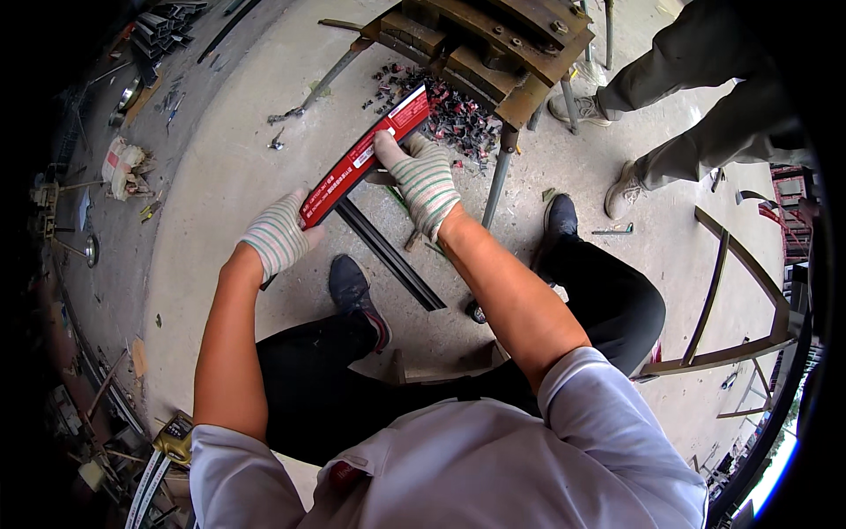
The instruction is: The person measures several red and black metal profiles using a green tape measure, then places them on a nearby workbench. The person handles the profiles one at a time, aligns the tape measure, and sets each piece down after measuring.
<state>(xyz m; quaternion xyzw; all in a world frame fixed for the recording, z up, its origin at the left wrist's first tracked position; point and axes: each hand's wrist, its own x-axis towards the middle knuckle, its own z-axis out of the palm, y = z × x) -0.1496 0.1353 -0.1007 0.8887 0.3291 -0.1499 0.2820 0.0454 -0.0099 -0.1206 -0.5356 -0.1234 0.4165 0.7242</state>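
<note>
A short metal profile with red printed film on its face (359,164) is held up at a slant before me, below the steel work stand. Gripping its lower left end is my left hand (280,233), in a white glove with green stripes. My right hand (425,183), gloved alike, is closed round the profile nearer its upper right end, thumb on the red face. A long dark grooved profile (392,258) runs from beneath the red piece toward my feet. Whether the two are joined, I cannot tell.
A brown steel stand on pipe legs (520,88) is at the top, with dark and red offcuts (463,128) beneath. Another person's legs (696,106) are at the upper right. A curved metal frame (749,348) lies right; a yellow tape measure (176,438) is lower left.
</note>
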